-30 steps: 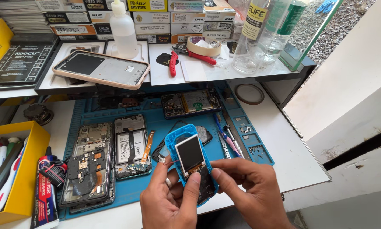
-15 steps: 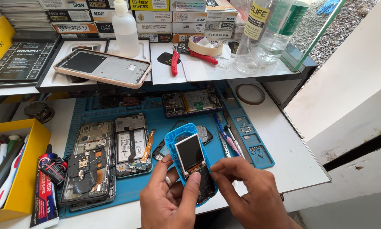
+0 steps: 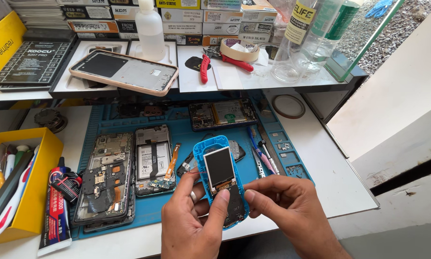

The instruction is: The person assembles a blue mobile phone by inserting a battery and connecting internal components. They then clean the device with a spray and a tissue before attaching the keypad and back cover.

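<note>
A small blue-cased phone [image 3: 219, 178] with its front cover off and its little screen exposed is held above the near edge of the blue work mat [image 3: 186, 124]. My left hand [image 3: 192, 220] grips its lower left side, thumb laid across the dark keypad board, a ring on one finger. My right hand [image 3: 285, 206] pinches the phone's lower right edge with thumb and fingertips. Thin red wires show at the phone's left side.
Two opened smartphones [image 3: 105, 180] [image 3: 154, 160] lie on the mat's left; another board [image 3: 222, 114] sits at its back. Tweezers and screwdrivers [image 3: 263, 151] lie at the right. A yellow tool bin [image 3: 14, 182] stands left; the raised shelf holds a phone frame [image 3: 124, 72], red pliers [image 3: 225, 61], tape and bottles.
Both hands and the blue phone have stayed nearly in place; my right fingers have shifted slightly along the phone's lower right edge.
</note>
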